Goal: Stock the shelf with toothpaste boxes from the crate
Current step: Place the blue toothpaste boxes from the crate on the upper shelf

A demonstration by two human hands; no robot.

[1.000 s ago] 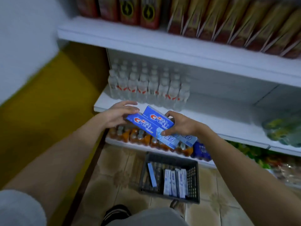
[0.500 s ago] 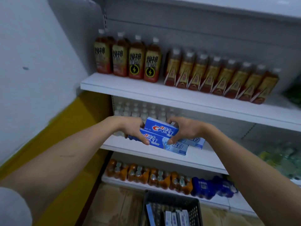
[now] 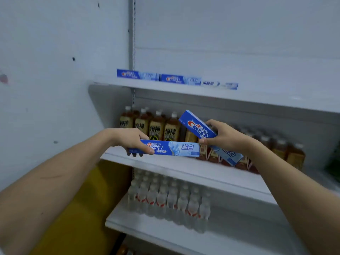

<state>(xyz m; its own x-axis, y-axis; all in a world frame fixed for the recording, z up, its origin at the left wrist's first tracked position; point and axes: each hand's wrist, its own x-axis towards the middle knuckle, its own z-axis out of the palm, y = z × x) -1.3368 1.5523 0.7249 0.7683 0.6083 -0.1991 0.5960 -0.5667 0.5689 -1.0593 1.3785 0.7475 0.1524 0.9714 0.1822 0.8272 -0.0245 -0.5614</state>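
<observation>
The left hand (image 3: 131, 139) curls round one flat toothpaste box (image 3: 173, 148); the right hand (image 3: 223, 136) pinches a second box (image 3: 199, 127), tilted, in front of brown tea bottles (image 3: 156, 127). Three cardboard boxes (image 3: 176, 79) lie end to end on the top shelf (image 3: 239, 96). Clear water bottles (image 3: 169, 199) stand lower, blurred.

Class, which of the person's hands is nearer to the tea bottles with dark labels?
Left. The left hand is just in front of those tea bottles; the right hand is further right.
</observation>
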